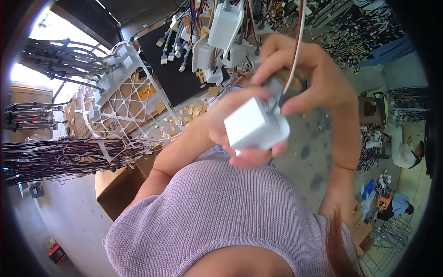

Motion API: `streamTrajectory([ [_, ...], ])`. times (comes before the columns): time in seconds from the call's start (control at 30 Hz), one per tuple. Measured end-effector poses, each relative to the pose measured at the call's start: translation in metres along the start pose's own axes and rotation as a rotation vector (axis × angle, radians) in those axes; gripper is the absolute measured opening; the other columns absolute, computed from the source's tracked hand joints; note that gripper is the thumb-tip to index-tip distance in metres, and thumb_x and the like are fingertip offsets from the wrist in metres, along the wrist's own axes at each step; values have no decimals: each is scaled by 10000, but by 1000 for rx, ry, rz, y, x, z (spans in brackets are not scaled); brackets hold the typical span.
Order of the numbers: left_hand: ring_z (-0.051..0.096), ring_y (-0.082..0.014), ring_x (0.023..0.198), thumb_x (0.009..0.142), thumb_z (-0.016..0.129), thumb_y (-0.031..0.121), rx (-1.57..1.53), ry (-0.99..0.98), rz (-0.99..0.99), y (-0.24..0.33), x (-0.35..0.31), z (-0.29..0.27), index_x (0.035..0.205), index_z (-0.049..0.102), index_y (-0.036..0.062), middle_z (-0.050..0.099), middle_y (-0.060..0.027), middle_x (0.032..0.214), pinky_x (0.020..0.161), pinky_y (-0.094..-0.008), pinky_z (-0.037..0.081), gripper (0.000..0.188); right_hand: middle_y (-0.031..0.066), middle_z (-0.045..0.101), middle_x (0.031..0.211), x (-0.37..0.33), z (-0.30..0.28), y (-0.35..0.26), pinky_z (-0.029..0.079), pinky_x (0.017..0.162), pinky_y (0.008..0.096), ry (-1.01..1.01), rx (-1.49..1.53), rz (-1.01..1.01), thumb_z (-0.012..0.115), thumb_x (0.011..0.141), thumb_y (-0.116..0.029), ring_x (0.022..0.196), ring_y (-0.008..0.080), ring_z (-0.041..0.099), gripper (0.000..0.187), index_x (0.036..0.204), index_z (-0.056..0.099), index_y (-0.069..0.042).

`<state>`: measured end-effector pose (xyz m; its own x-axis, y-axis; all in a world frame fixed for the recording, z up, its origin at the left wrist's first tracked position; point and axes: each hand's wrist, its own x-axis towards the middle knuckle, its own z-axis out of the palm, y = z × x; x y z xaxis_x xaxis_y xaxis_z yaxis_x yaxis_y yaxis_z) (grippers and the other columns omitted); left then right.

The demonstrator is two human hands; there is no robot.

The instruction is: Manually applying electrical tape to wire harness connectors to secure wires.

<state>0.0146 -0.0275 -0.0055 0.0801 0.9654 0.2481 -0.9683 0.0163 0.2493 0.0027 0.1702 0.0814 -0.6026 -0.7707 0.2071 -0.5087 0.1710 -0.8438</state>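
In front of my chest, my left hand (219, 115) is wrapped round a white box-shaped plastic housing (247, 122), its fingers showing below and behind it. A dark grey part (275, 86) sits at the housing's upper right side, slightly blurred. My right hand (323, 76) curls over that part from above, thumb and fingers closing on it from either side. Past the right fingers a red and white cable (298, 41) runs up and out of view. Whether the grey part is joined to the housing, I cannot tell.
Several similar white housings (226, 28) hang on cables just beyond my hands. To the left stand a white lattice rack (127, 111), bundles of dark cables (60, 150) and a cardboard box (122, 187). Small tan pieces (196, 110) lie scattered ahead. Two people are at the far right.
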Motion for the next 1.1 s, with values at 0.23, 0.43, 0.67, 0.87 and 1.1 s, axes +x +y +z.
streamTrajectory([
  [0.23, 576, -363, 964, 887, 592, 194, 2036, 1040, 807, 5, -5, 2, 1223, 528, 45, 593, -175, 1089, 821, -407, 466, 373, 58, 585, 1039, -23, 32, -26, 489, 750, 214, 404, 621, 366, 768, 766, -135, 908, 87, 586, 480, 1164, 566, 44],
  [0.43, 578, -198, 1041, 902, 596, 154, 1058, 765, 572, -12, -6, 17, 1206, 544, 15, 604, -114, 1142, 875, -312, 456, 339, 14, 558, 971, -5, 55, -4, 459, 765, 235, 657, -1, 193, 755, 722, -83, 886, 79, 534, 526, 1208, 556, -43],
  [0.67, 620, -129, 873, 886, 643, 139, 618, 563, 582, -12, -16, 15, 960, 656, 24, 661, -54, 945, 792, -263, 479, 138, 49, 544, 960, 11, 26, -10, 412, 782, 278, 192, -60, 96, 790, 707, -212, 864, 146, 523, 348, 966, 642, -33],
  [0.87, 509, -236, 962, 875, 590, 53, 1727, 982, 1085, -8, -9, 7, 1020, 630, 19, 568, -109, 1027, 840, -312, 423, 154, 46, 589, 1022, -10, 49, -28, 459, 880, 300, 448, 507, 244, 748, 739, -127, 940, 126, 582, 414, 1107, 577, -43],
  [1.1, 530, -118, 962, 942, 575, 157, 866, 616, 592, -22, -7, 19, 941, 656, 14, 606, -30, 996, 875, -272, 401, 164, 52, 601, 1016, 5, 49, -11, 468, 805, 284, 503, 6, 240, 684, 776, -109, 924, 133, 575, 386, 1135, 583, -14],
])
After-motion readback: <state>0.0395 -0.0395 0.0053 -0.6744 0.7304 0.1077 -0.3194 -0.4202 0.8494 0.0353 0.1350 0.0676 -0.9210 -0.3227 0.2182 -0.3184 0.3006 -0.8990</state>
